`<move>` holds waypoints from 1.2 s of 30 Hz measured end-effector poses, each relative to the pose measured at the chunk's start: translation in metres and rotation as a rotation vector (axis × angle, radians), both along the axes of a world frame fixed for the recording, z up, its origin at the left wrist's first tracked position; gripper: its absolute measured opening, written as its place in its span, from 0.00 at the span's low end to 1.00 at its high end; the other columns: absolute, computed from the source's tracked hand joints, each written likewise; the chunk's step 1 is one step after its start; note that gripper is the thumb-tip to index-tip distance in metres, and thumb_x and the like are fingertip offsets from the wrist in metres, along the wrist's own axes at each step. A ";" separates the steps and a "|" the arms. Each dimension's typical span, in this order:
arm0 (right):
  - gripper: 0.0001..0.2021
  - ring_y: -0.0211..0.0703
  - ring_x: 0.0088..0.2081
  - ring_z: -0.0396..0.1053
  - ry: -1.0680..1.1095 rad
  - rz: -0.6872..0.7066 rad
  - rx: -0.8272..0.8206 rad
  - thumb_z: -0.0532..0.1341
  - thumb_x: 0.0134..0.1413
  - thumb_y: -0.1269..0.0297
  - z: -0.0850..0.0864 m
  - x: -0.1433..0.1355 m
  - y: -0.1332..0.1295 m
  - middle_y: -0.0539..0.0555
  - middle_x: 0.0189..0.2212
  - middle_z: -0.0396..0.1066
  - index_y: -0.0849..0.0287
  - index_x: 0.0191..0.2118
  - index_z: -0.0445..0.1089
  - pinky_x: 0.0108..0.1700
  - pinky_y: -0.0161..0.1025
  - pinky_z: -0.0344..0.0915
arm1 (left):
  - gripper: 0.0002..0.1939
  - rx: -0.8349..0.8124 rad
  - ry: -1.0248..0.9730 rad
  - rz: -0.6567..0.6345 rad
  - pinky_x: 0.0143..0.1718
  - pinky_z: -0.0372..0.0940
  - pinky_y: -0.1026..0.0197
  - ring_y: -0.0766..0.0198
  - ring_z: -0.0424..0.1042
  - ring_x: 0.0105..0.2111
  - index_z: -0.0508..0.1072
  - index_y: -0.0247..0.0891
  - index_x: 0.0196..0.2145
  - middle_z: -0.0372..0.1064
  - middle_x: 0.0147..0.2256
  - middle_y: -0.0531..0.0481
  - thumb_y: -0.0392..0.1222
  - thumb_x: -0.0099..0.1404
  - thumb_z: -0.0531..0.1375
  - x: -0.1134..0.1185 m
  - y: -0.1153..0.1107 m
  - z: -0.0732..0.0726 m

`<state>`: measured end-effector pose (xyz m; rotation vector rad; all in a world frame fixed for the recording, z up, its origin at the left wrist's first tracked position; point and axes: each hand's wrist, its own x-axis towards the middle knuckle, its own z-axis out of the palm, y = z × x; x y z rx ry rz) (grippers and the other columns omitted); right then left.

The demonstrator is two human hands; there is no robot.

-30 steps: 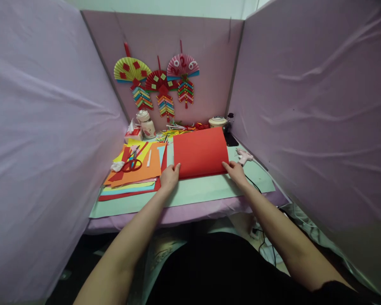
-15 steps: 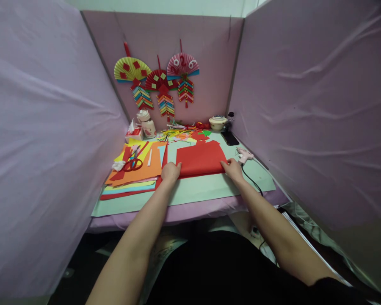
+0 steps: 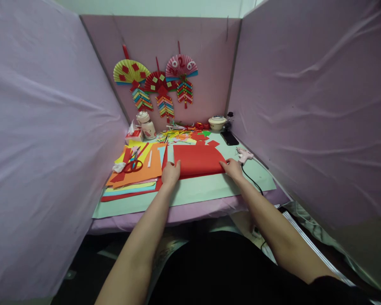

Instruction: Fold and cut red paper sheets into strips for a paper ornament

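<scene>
A folded sheet of red paper [image 3: 198, 159] lies on the pale green mat [image 3: 206, 186] in front of me, its near side bent over in a fold. My left hand [image 3: 171, 173] grips its left near corner, thumb on top and the other fingers mostly hidden. At the right near corner, my right hand [image 3: 232, 167] pinches the same paper between thumb and fingers. Left of my left hand is a stack of coloured sheets [image 3: 152, 167], with red-handled scissors [image 3: 133, 165] lying on top.
A glue gun [image 3: 245, 155] with a black cord lies right of my right hand, a phone [image 3: 229, 138] behind it. Paper scraps [image 3: 180, 135], a jar [image 3: 147, 126], a tissue box [image 3: 134, 134] and a lidded bowl [image 3: 217, 123] stand at the back. Paper fans [image 3: 181, 67] hang on the rear panel.
The red paper's upper layer has shifted slightly left and toward me, and its far edge now lies straighter, uncovering red scraps behind. Both hands stay at its near corners.
</scene>
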<state>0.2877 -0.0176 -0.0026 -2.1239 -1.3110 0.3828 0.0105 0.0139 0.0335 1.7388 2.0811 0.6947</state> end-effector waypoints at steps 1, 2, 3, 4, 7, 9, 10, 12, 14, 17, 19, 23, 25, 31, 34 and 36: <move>0.21 0.54 0.41 0.72 -0.003 0.000 0.000 0.57 0.53 0.46 0.000 0.000 0.000 0.62 0.37 0.76 0.60 0.41 0.72 0.40 0.41 0.62 | 0.30 0.011 -0.017 0.006 0.42 0.64 0.53 0.45 0.73 0.47 0.68 0.33 0.50 0.73 0.46 0.32 0.62 0.66 0.47 0.000 -0.002 0.000; 0.21 0.54 0.41 0.72 -0.006 0.001 0.000 0.57 0.53 0.46 -0.001 0.000 0.001 0.62 0.38 0.76 0.60 0.41 0.72 0.40 0.42 0.62 | 0.31 0.021 -0.031 0.010 0.43 0.64 0.52 0.44 0.72 0.47 0.67 0.33 0.52 0.73 0.47 0.32 0.62 0.66 0.47 0.000 -0.005 0.001; 0.21 0.54 0.41 0.72 -0.009 0.002 0.001 0.57 0.53 0.46 -0.002 0.000 0.001 0.62 0.38 0.76 0.60 0.41 0.72 0.40 0.42 0.62 | 0.32 0.030 -0.044 0.014 0.44 0.64 0.51 0.44 0.72 0.48 0.66 0.33 0.53 0.73 0.47 0.31 0.63 0.66 0.46 0.000 -0.009 0.001; 0.21 0.54 0.42 0.72 -0.013 0.003 0.003 0.57 0.53 0.46 -0.002 0.000 0.001 0.63 0.38 0.76 0.60 0.41 0.72 0.40 0.42 0.62 | 0.33 0.040 -0.056 0.020 0.44 0.64 0.50 0.43 0.72 0.48 0.65 0.32 0.55 0.72 0.47 0.31 0.63 0.66 0.46 0.000 -0.013 0.002; 0.21 0.53 0.41 0.72 -0.021 0.000 0.008 0.56 0.54 0.46 -0.004 0.000 0.002 0.63 0.38 0.76 0.61 0.41 0.72 0.40 0.41 0.62 | 0.35 0.135 -0.071 0.031 0.50 0.61 0.48 0.42 0.67 0.54 0.54 0.29 0.62 0.67 0.53 0.29 0.59 0.68 0.46 0.004 -0.030 0.006; 0.21 0.53 0.41 0.72 -0.026 -0.004 0.009 0.56 0.54 0.46 -0.005 0.001 0.002 0.63 0.38 0.76 0.61 0.41 0.72 0.39 0.41 0.62 | 0.33 0.328 -0.003 -0.052 0.58 0.53 0.45 0.43 0.57 0.61 0.50 0.31 0.65 0.58 0.60 0.30 0.53 0.69 0.48 0.012 -0.043 0.006; 0.21 0.53 0.40 0.72 -0.029 -0.004 0.010 0.56 0.54 0.46 -0.005 0.001 0.002 0.63 0.38 0.76 0.61 0.41 0.72 0.39 0.41 0.62 | 0.32 0.441 0.067 -0.144 0.62 0.47 0.43 0.44 0.50 0.64 0.51 0.34 0.65 0.52 0.63 0.33 0.50 0.69 0.50 0.018 -0.049 0.005; 0.21 0.53 0.40 0.72 -0.038 0.001 0.011 0.56 0.54 0.46 -0.005 0.002 0.001 0.63 0.37 0.76 0.61 0.40 0.72 0.39 0.41 0.62 | 0.28 0.564 0.245 -0.400 0.65 0.34 0.40 0.46 0.41 0.67 0.59 0.42 0.63 0.46 0.67 0.41 0.47 0.67 0.54 0.034 -0.058 0.001; 0.21 0.53 0.40 0.72 -0.050 0.009 0.013 0.56 0.54 0.47 -0.004 0.002 0.001 0.63 0.37 0.76 0.61 0.40 0.72 0.40 0.41 0.62 | 0.29 0.548 0.367 -0.573 0.64 0.25 0.38 0.46 0.35 0.68 0.61 0.49 0.62 0.41 0.68 0.47 0.50 0.64 0.58 0.051 -0.060 -0.006; 0.21 0.53 0.40 0.72 -0.072 0.018 0.015 0.56 0.55 0.48 -0.003 0.001 0.000 0.64 0.36 0.76 0.62 0.39 0.73 0.40 0.40 0.62 | 0.35 0.426 0.389 -0.568 0.63 0.22 0.35 0.42 0.30 0.68 0.59 0.48 0.64 0.38 0.69 0.45 0.59 0.61 0.58 0.070 -0.055 -0.019; 0.21 0.53 0.40 0.72 -0.087 0.020 0.014 0.56 0.55 0.48 -0.004 0.001 0.000 0.64 0.36 0.76 0.63 0.39 0.73 0.41 0.41 0.62 | 0.37 0.356 0.378 -0.525 0.63 0.23 0.34 0.42 0.28 0.68 0.57 0.48 0.64 0.38 0.69 0.44 0.63 0.61 0.56 0.076 -0.051 -0.026; 0.23 0.53 0.40 0.72 -0.108 0.020 0.013 0.55 0.56 0.47 -0.006 0.001 0.001 0.64 0.36 0.76 0.63 0.41 0.73 0.41 0.41 0.62 | 0.37 0.284 0.397 -0.476 0.63 0.25 0.36 0.45 0.30 0.68 0.54 0.53 0.65 0.39 0.69 0.48 0.67 0.62 0.51 0.074 -0.049 -0.034; 0.24 0.53 0.40 0.72 -0.117 0.018 0.014 0.54 0.56 0.47 -0.008 0.000 0.002 0.64 0.36 0.76 0.64 0.42 0.73 0.41 0.41 0.62 | 0.37 0.261 0.395 -0.471 0.64 0.27 0.36 0.45 0.33 0.68 0.54 0.54 0.65 0.41 0.69 0.49 0.68 0.62 0.50 0.073 -0.049 -0.036; 0.26 0.55 0.39 0.72 -0.147 0.033 0.029 0.52 0.58 0.46 -0.011 -0.001 0.000 0.66 0.36 0.76 0.65 0.43 0.73 0.40 0.42 0.62 | 0.36 0.227 0.354 -0.493 0.64 0.28 0.36 0.44 0.38 0.67 0.54 0.55 0.65 0.45 0.68 0.47 0.68 0.62 0.50 0.070 -0.046 -0.042; 0.27 0.55 0.38 0.71 -0.156 0.038 0.038 0.52 0.57 0.45 -0.012 -0.001 -0.002 0.66 0.35 0.76 0.66 0.43 0.73 0.38 0.42 0.61 | 0.36 0.205 0.326 -0.503 0.64 0.30 0.36 0.44 0.40 0.67 0.54 0.55 0.65 0.46 0.67 0.47 0.67 0.63 0.50 0.069 -0.045 -0.042; 0.27 0.54 0.36 0.71 -0.156 0.048 0.041 0.53 0.56 0.44 -0.013 -0.001 -0.002 0.64 0.33 0.76 0.66 0.41 0.74 0.36 0.41 0.61 | 0.36 0.180 0.309 -0.501 0.64 0.32 0.36 0.44 0.41 0.67 0.54 0.53 0.65 0.46 0.67 0.46 0.65 0.63 0.50 0.069 -0.044 -0.042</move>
